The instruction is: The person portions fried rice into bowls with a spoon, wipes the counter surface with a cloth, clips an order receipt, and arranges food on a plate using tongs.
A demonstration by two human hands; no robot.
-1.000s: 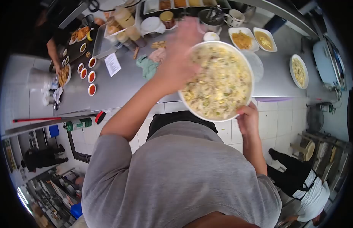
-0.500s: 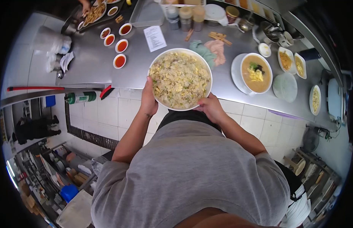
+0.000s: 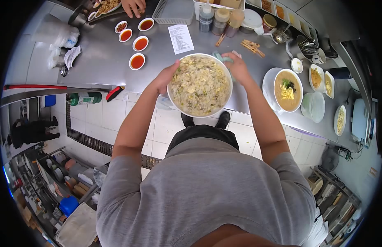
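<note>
A round white bowl heaped with fried rice with egg (image 3: 200, 85) is level in front of my body, over the counter's front edge. My left hand (image 3: 168, 77) is closed on its left rim. At the bowl's upper right, my right hand (image 3: 237, 68) has its fingers closed on a green cloth (image 3: 217, 55), close against the rim. A bit of pink cloth (image 3: 237, 54) shows behind that hand. The fingertips of my right hand are partly hidden in the cloth. A printed slip (image 3: 181, 39) lies just beyond the bowl.
Several sauce cups (image 3: 140, 43) stand left on the steel counter (image 3: 100, 61). At right are a soup bowl (image 3: 288, 90), a lidded tub (image 3: 313, 107) and small dishes (image 3: 316, 78). Squeeze bottles (image 3: 220, 21) and wooden clips (image 3: 252, 48) lie beyond. Another person's hand (image 3: 133, 7) is at upper left.
My right hand has left the bowl's lower right rim and moved up to the green cloth. My left hand still holds the bowl. The other person's hand has moved right, nearer the sauce cups.
</note>
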